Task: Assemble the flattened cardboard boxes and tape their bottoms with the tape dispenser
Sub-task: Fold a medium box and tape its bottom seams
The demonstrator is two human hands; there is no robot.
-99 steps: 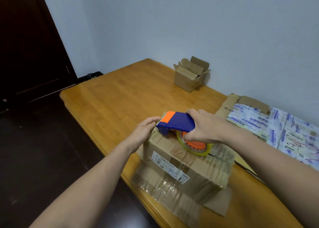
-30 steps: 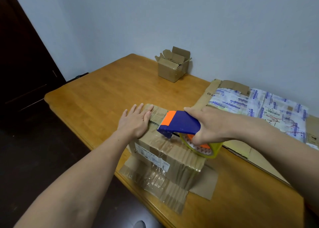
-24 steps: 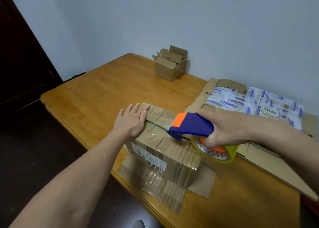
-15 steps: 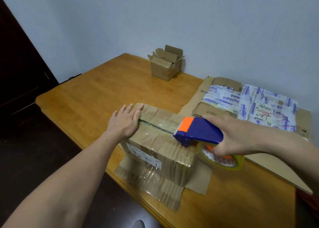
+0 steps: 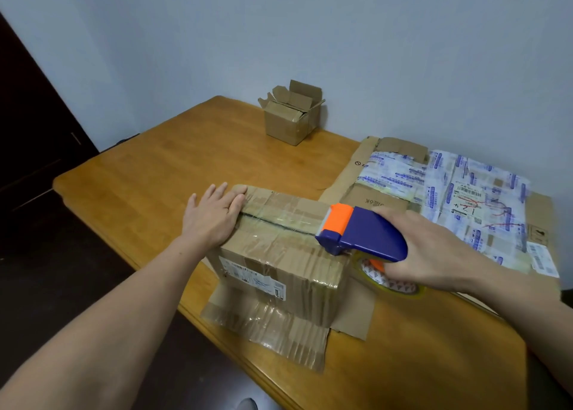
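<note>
The box (image 5: 276, 248) is stood bottom-up at the near edge of the table (image 5: 173, 161), with tape laid along nearly the whole seam. At the seam's right end the tape dispenser (image 5: 366, 232) is gripped by the right hand (image 5: 434, 251), fingers curled round it. The left end is pressed by the left hand (image 5: 210, 220), fingers straight and nearly together. Cutting appears to be left. One small box (image 5: 288, 124) is set up, and the flattened cardboard (image 5: 449, 192) is unassembled.

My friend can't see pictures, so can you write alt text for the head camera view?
A person's right hand grips a blue and orange tape dispenser at the right end of the taped seam on a brown cardboard box, while the flat left hand presses its other end on a wooden table.
</note>
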